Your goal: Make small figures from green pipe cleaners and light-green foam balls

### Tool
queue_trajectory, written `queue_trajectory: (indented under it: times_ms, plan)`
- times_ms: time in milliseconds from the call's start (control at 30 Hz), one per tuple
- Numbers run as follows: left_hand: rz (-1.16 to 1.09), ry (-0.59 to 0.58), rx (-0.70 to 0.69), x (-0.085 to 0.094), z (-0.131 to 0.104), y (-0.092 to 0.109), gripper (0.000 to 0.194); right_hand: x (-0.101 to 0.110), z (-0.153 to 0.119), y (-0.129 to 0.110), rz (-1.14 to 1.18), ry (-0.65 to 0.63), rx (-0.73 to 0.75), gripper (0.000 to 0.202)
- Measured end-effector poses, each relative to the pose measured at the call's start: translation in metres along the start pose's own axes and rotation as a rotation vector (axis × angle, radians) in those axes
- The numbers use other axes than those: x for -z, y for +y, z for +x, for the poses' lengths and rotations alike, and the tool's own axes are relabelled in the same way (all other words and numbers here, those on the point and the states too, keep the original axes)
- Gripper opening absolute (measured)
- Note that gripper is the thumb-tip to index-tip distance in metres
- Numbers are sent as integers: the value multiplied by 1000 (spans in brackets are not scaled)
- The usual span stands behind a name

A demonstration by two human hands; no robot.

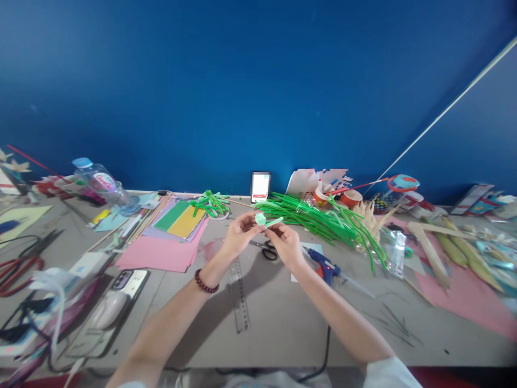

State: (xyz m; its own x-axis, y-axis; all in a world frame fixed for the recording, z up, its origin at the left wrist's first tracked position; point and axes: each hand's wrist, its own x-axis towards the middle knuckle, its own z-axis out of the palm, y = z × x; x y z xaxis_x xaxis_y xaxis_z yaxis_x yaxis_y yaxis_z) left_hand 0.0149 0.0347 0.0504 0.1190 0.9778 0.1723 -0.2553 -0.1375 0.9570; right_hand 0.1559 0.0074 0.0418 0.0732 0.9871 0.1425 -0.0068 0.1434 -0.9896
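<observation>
My left hand (238,235) and my right hand (287,247) meet above the middle of the table, fingers closed in pinches. Between the left fingertips is a small pale green round piece (260,219), perhaps paper. A pale green strip (275,222) sticks out to its right, pinched by the right fingers; whether the two are joined I cannot tell. Black-handled scissors (270,250) lie under my hands. Nearer me lies a clear ruler (239,302). By my right forearm rests a blue glue gun (328,268) with a clear glue stick.
A bundle of green stems (311,215) lies behind my right hand. Left are coloured paper sheets (161,253), green pieces (212,205), a phone (115,307) and a water bottle (103,180). A lit phone (260,186) leans on the blue wall. Dried husks (432,258) lie right.
</observation>
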Motion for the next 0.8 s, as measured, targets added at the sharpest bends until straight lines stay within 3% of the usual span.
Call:
queue_trajectory:
  times_ms: [200,467,600,800]
  plan:
    - [-64,-6,29,-2,1,0,38,0,1,0,18,-25,116,14]
    - [-81,36,1,-5,-5,-5,37,-2,-1,-13,279,21,-120,20]
    - [197,72,-131,-6,-9,-2,23,-1,-1,-15,344,32,-162,22]
    - [556,76,-518,-4,-15,1,12,-1,0,-13,360,26,-170,22]
